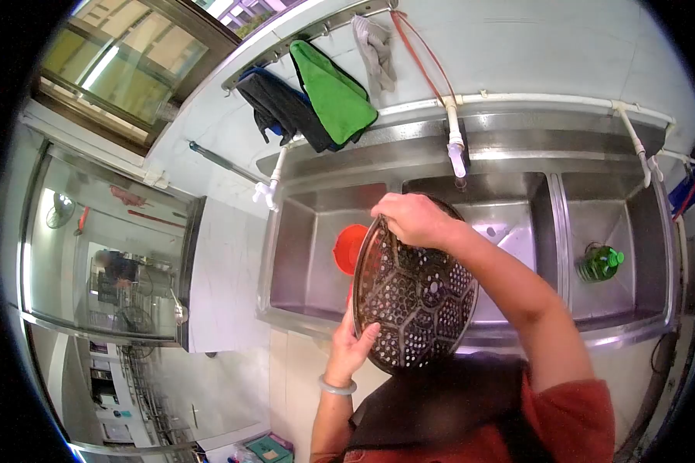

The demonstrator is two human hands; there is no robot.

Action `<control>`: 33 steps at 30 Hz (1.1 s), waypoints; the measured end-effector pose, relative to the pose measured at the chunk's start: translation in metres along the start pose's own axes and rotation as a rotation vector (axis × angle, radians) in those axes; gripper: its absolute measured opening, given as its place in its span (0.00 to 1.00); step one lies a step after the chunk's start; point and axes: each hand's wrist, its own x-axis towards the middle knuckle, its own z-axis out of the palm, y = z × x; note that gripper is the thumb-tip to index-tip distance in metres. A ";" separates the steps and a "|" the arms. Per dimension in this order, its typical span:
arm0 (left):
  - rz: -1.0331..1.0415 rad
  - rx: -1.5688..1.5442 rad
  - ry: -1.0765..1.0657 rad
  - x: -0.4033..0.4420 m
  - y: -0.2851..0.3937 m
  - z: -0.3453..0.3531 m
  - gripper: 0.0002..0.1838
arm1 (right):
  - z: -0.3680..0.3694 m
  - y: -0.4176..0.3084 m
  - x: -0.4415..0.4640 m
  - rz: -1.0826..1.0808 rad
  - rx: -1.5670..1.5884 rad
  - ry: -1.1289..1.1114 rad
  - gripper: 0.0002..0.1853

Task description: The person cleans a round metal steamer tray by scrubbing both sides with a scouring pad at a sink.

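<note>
A dark round perforated basket (417,309) with a honeycomb pattern is tilted up in front of my body, over the front edge of the sink. My right hand (417,220) is closed on its upper rim. Lower down on the near left side, my left hand (351,343) grips the rim with the thumb on the face turned to me; its other fingers are mostly hidden behind. Past the basket's left edge, an orange-red plastic container (348,248) shows in the left basin (297,285), partly covered by the basket.
The steel sink has three basins; the right one holds a green bottle (601,264). Taps, including the middle tap (456,154), stick out from the wall pipe. Above hang a green cloth (332,96), a dark cloth (286,108) and a grey cloth (374,54). Windows stand left.
</note>
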 end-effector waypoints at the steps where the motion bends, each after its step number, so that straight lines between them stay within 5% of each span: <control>1: 0.003 0.060 -0.016 0.001 -0.001 -0.002 0.35 | -0.001 -0.004 0.001 0.020 -0.022 -0.069 0.09; 7: 0.026 0.058 -0.100 -0.003 -0.016 -0.007 0.35 | 0.011 -0.102 -0.025 -0.284 0.088 -0.260 0.06; 13: -0.034 -0.038 -0.019 -0.006 0.005 0.003 0.33 | -0.004 0.034 -0.006 0.259 -0.019 -0.160 0.11; 19: 0.010 0.083 -0.048 -0.005 0.001 0.002 0.36 | 0.002 -0.090 -0.012 -0.183 -0.080 -0.296 0.05; 23: -0.022 0.040 -0.049 -0.006 0.008 0.006 0.36 | -0.013 -0.050 0.002 0.062 -0.088 -0.402 0.09; 25: 0.010 0.031 -0.044 -0.007 0.008 0.007 0.35 | -0.012 0.018 -0.002 0.305 0.075 -0.164 0.11; 27: 0.044 0.054 -0.027 -0.007 0.008 0.008 0.35 | -0.020 0.033 -0.005 0.467 0.015 -0.234 0.14; 33: 0.043 0.123 -0.091 0.007 0.010 -0.006 0.34 | -0.020 0.036 -0.011 0.446 -0.050 -0.212 0.12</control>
